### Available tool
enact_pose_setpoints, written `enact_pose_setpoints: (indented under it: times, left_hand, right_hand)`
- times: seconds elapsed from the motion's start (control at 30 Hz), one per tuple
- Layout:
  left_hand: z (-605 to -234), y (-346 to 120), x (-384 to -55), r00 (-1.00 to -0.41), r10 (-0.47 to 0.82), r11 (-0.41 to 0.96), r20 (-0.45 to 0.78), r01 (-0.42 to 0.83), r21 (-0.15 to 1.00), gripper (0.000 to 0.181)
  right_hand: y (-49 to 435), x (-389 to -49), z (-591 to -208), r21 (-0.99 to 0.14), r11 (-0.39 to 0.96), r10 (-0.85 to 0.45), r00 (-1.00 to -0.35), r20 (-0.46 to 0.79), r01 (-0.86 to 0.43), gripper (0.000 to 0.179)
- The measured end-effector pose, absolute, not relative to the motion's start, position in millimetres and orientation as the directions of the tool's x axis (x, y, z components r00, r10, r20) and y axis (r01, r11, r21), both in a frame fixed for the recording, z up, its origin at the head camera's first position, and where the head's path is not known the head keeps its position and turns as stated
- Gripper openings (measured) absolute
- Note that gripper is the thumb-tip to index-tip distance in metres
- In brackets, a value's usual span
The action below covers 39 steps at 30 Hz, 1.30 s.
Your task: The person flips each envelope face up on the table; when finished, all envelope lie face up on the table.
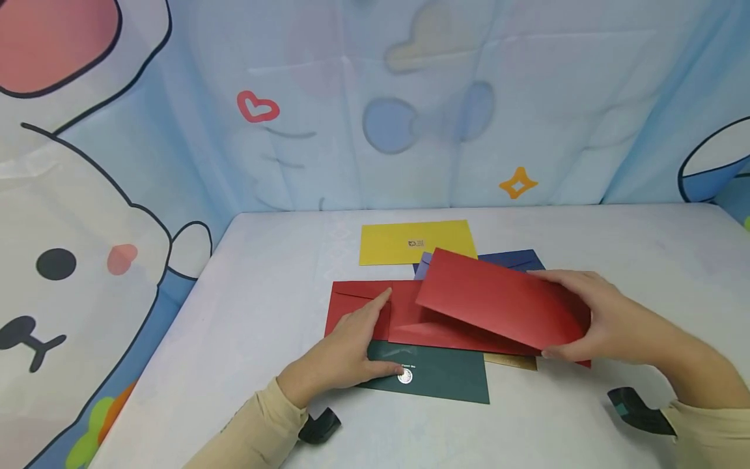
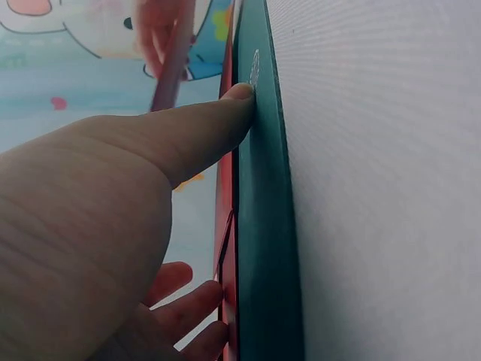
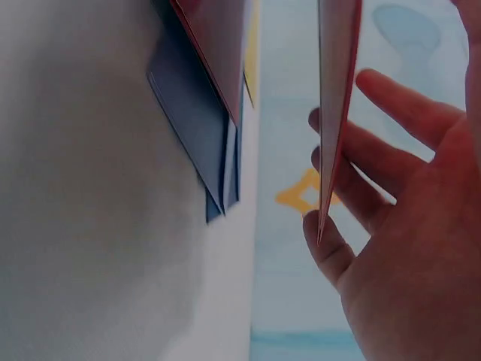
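In the head view my right hand grips the right end of a red envelope, which is lifted and tilted above the pile. The right wrist view shows this envelope nearly edge-on, with the fingers around its edge. My left hand rests on the pile with fingers extended. Its fingertips lie on red envelopes beneath, while the thumb presses a dark green envelope beside a white round print. In the left wrist view the thumb touches the green envelope; the other fingers lie along the red.
Behind the red envelopes are a yellow envelope, a navy envelope and a partly covered purple one. A gold strip shows from below. A cartoon cloth hangs behind the white table.
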State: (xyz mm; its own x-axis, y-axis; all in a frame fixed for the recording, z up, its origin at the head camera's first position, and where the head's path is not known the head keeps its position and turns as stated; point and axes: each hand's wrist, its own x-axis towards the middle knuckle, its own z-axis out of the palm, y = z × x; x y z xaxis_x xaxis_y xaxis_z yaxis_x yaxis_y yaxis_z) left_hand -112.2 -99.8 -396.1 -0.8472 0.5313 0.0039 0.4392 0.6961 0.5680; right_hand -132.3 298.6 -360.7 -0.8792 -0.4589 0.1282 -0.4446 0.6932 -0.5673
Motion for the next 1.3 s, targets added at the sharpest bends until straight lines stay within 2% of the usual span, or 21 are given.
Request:
enact_pose_setpoints:
  times: [0.27,0.43,0.87,1.3]
  left_hand:
    - [-395,-100,-113,-0.841,0.541,0.683,0.031,0.460,0.567,0.115]
    - [-396,-100,-113,-0.836,0.547,0.685,0.041,0.476,0.551,0.114]
    - [-395,-100,-112,-0.831,0.556,0.695,0.038,0.489,0.526,0.111]
    - [-398,-101,-115,-0.776,0.628,0.648,0.058,0.562,0.513,0.101]
  right_hand:
    - [277,-129,-373,-0.484,0.696,-0.570,-0.818,0.076,-0.531,0.091]
    - [264,-128,-377,-0.470,0.701,-0.597,-0.802,0.026,-0.536,0.095]
    - [256,-126,-378,-0.558,0.703,-0.578,-0.812,-0.085,-0.441,0.098]
    - [266,-125,-374,-0.612,0.660,-0.565,-0.825,-0.022,-0.436,0.103]
